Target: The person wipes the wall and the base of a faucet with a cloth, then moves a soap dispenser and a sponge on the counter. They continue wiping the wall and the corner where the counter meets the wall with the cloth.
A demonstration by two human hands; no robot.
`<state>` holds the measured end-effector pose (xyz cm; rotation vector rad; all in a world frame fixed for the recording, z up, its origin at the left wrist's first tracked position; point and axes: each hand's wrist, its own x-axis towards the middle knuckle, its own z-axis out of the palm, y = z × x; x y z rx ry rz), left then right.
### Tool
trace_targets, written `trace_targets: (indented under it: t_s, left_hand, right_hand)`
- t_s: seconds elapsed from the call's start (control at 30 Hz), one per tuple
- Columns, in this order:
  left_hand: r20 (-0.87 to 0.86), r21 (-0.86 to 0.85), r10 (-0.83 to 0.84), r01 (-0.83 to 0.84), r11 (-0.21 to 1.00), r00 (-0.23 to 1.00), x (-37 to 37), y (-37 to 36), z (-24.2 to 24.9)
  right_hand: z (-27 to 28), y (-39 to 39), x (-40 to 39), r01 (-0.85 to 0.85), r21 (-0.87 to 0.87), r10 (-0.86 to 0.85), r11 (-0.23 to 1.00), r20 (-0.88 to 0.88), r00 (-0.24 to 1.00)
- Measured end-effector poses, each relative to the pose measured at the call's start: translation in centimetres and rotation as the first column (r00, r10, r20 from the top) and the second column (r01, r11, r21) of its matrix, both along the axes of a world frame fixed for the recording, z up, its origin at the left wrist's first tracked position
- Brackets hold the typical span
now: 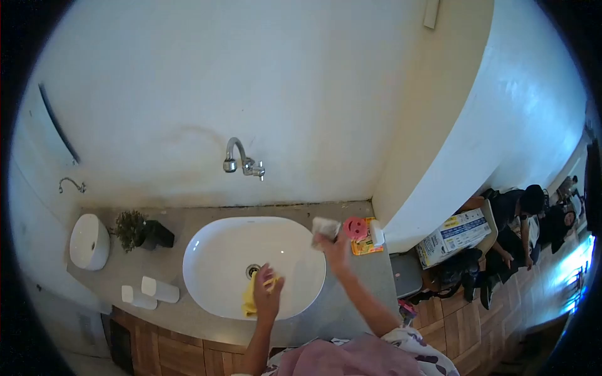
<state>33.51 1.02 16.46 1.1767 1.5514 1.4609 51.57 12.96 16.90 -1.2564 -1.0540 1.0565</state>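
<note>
Over the front part of the white oval basin (pixel 210 263), my left hand (pixel 268 297) is closed on a yellow cloth (pixel 249 301) that hangs down below the fingers. My right hand (pixel 335 249) is at the basin's right rim, with its fingers on a pale, whitish block-like item (pixel 325 229). Just right of that hand lie a pink round item (pixel 355 229) and an orange-yellow packet (pixel 366 245) on the grey counter. A chrome faucet (pixel 233 156) juts from the wall above the basin.
Left on the counter are a potted plant (pixel 130 230), two white containers (pixel 161 289) and a second, smaller basin (pixel 89 243). A wall corner bounds the counter at right. Beyond it are a cardboard box (pixel 456 238) and seated people (pixel 511 232).
</note>
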Motion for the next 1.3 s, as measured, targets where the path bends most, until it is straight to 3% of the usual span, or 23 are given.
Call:
trace_targets:
  t_s: [0.03, 0.1, 0.2, 0.23, 0.27, 0.33, 0.4, 0.43, 0.5, 0.57, 0.7, 0.77, 0.8, 0.9, 0.93, 0.97, 1.0, 1.03, 1.07, 1.1, 1.23, 1.27, 1.3]
  left_hand:
    - [-0.072, 0.026, 0.060, -0.058, 0.998, 0.996, -1.3, -0.5, -1.4]
    - [-0.411, 0.102, 0.124, -0.090, 0.991, 0.903, -4.4, -2.4, -3.4]
    - [-0.556, 0.020, 0.203, -0.232, 0.973, 0.806, -5.7, -4.9, -4.4]
    - [-0.551, 0.028, 0.239, -0.268, 0.963, 0.800, -5.9, -5.3, -5.6]
    - [-0.544, 0.028, 0.237, -0.265, 0.964, 0.805, -5.7, -5.7, -5.9]
    - [-0.620, -0.167, 0.096, -0.250, 0.954, 0.779, -5.4, -6.3, -5.7]
    - [-0.690, -0.047, 0.171, -0.279, 0.959, 0.703, -4.4, -5.6, -6.0]
    - [-0.749, 0.076, 0.251, -0.297, 0.952, 0.613, -4.1, -5.1, -6.3]
    - [-0.793, 0.095, 0.275, -0.336, 0.937, 0.543, -4.2, -4.9, -6.4]
    - [-0.817, 0.109, 0.258, -0.302, 0.947, 0.516, -3.9, -4.6, -5.2]
    - [-0.839, 0.115, 0.244, -0.281, 0.953, 0.486, -3.6, -4.1, -4.3]
    - [-0.846, 0.110, 0.239, -0.281, 0.953, 0.477, -3.7, -4.2, -4.0]
    - [-0.850, 0.113, 0.239, -0.281, 0.953, 0.469, -3.7, -3.9, -3.8]
    - [-0.882, 0.192, 0.272, -0.234, 0.953, 0.385, -4.0, -3.9, -4.4]
    - [-0.881, 0.193, 0.272, -0.232, 0.954, 0.387, -3.7, -4.1, -4.7]
    - [-0.589, 0.132, 0.360, -0.353, 0.926, 0.724, -3.4, -4.2, -5.0]
    - [-0.170, 0.021, 0.429, -0.432, 0.901, 0.887, -3.1, -4.2, -5.2]
    - [-0.169, 0.018, 0.428, -0.432, 0.902, 0.888, -3.2, -4.3, -5.1]
    - [-0.544, 0.072, 0.345, -0.367, 0.927, 0.765, -3.5, -4.4, -4.9]
    - [-0.832, 0.093, 0.232, -0.286, 0.954, 0.503, -3.8, -4.4, -4.7]
    - [-0.819, 0.134, 0.271, -0.291, 0.947, 0.506, -3.5, -4.0, -4.5]
    - [-0.554, 0.084, 0.348, -0.365, 0.927, 0.757, -3.3, -4.0, -4.8]
    - [-0.210, 0.008, 0.409, -0.417, 0.909, 0.888, -3.1, -4.2, -5.0]
  right_hand:
    - [-0.3, 2.1, 2.2, 0.112, -0.001, -0.108, 0.994, 0.243, 0.964]
    - [0.2, 6.2, 5.9, 0.198, 0.097, -0.221, 0.975, 0.450, 0.865]
    - [0.9, 13.2, 10.6, 0.219, 0.425, -0.449, 0.878, 0.575, 0.684]
    - [2.1, 15.4, 11.5, 0.209, 0.566, -0.564, 0.797, 0.575, 0.592]
    - [4.7, 16.9, 11.8, 0.238, 0.559, -0.573, 0.794, 0.561, 0.597]
    - [10.4, 18.5, 11.9, 0.268, 0.555, -0.588, 0.788, 0.546, 0.597]
    - [13.8, 20.4, 11.8, 0.371, 0.684, -0.711, 0.628, 0.311, 0.631]
    - [13.7, 21.7, 11.7, 0.374, 0.689, -0.717, 0.621, 0.306, 0.627]
    - [12.5, 24.6, 11.5, 0.374, 0.788, -0.811, 0.489, 0.253, 0.527]
    - [9.0, 25.9, 9.5, 0.206, 0.890, -0.833, 0.406, 0.268, 0.484]
    - [-1.0, 24.7, 8.2, -0.077, 0.766, -0.583, 0.639, 0.547, 0.601]
    - [-4.2, 23.5, 9.0, -0.113, 0.685, -0.487, 0.720, 0.614, 0.621]
    - [-4.7, 23.2, 9.5, -0.155, 0.610, -0.397, 0.777, 0.667, 0.631]
    - [2.1, 21.4, 10.1, -0.064, 0.695, -0.503, 0.716, 0.578, 0.642]
    - [5.1, 21.2, 10.5, 0.016, 0.751, -0.584, 0.660, 0.500, 0.639]
    - [8.3, 21.3, 10.7, 0.095, 0.797, -0.658, 0.596, 0.417, 0.627]
    - [11.9, 21.2, 10.6, 0.174, 0.843, -0.731, 0.509, 0.317, 0.605]
    - [14.5, 21.7, 10.6, 0.250, 0.874, -0.792, 0.416, 0.213, 0.573]
    - [15.2, 23.2, 10.6, 0.249, 0.874, -0.792, 0.417, 0.215, 0.572]
    - [15.6, 24.7, 10.3, 0.241, 0.875, -0.798, 0.419, 0.228, 0.559]
    - [9.5, 25.6, 6.7, 0.064, 0.882, -0.726, 0.467, 0.341, 0.598]
    - [6.1, 25.4, 6.1, 0.010, 0.861, -0.663, 0.508, 0.384, 0.643]
    - [2.3, 25.2, 5.9, -0.089, 0.816, -0.612, 0.571, 0.496, 0.616]
